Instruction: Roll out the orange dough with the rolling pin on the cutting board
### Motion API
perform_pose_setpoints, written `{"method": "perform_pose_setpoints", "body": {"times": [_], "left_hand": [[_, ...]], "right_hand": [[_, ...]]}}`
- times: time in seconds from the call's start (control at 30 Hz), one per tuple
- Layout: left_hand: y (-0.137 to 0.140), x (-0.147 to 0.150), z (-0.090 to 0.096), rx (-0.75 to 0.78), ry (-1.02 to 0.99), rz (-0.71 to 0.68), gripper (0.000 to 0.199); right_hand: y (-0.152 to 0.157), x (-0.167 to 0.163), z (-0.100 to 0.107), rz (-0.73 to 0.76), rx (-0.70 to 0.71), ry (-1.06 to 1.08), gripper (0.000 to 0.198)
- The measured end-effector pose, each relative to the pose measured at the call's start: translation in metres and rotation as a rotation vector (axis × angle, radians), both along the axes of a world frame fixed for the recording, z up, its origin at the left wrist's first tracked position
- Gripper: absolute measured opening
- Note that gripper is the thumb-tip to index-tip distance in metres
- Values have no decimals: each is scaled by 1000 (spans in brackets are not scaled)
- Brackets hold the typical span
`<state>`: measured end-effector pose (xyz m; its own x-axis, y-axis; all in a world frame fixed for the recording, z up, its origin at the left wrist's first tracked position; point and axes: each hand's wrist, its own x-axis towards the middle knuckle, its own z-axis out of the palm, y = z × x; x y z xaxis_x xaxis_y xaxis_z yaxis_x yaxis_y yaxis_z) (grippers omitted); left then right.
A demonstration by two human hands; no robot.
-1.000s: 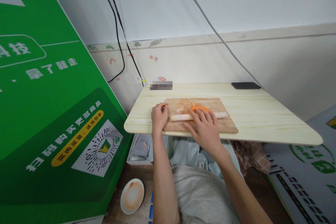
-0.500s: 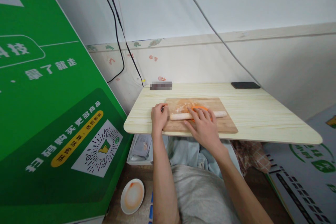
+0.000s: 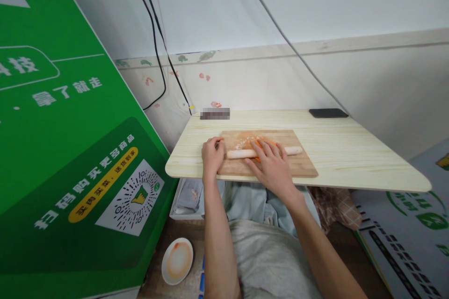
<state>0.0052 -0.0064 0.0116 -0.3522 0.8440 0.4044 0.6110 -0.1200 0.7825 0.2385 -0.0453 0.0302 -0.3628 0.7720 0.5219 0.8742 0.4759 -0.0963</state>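
A pale wooden rolling pin (image 3: 293,150) lies crosswise over a flattened piece of orange dough (image 3: 257,143) on a wooden board (image 3: 303,168). My right hand (image 3: 271,166) rests across the pin's middle, fingers spread and stretched over it and the palm toward me. Part of the dough is hidden under that hand and the pin. At the board's left edge my left hand (image 3: 212,155) is closed, its fingers curled round the corner area. A small dark piece shows by its fingertips, too small to name. White flour (image 3: 242,142) dusts the board's far left part.
The board sits at the front edge of a light wood table (image 3: 365,154). A black phone (image 3: 328,113) lies at the back right, a blurred-out dark object (image 3: 215,113) at the back left. Below left are a stained white plate (image 3: 177,261) and a white box (image 3: 189,198). A green panel (image 3: 52,149) stands left.
My right hand and the rolling pin have shifted very slightly away from me, with a bit less orange dough showing beyond the fingers. My left hand stays at the board's edge.
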Motion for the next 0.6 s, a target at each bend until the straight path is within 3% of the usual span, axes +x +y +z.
{"method": "perform_pose_setpoints", "body": {"times": [0.3,0.6], "left_hand": [[-1,3,3,-6,4,13,25],[1,1,0,9,-17,-3,25]], "right_hand": [[-26,9,-8,18,38,21,66],[-2,4,-3,15,19,1,65]]}}
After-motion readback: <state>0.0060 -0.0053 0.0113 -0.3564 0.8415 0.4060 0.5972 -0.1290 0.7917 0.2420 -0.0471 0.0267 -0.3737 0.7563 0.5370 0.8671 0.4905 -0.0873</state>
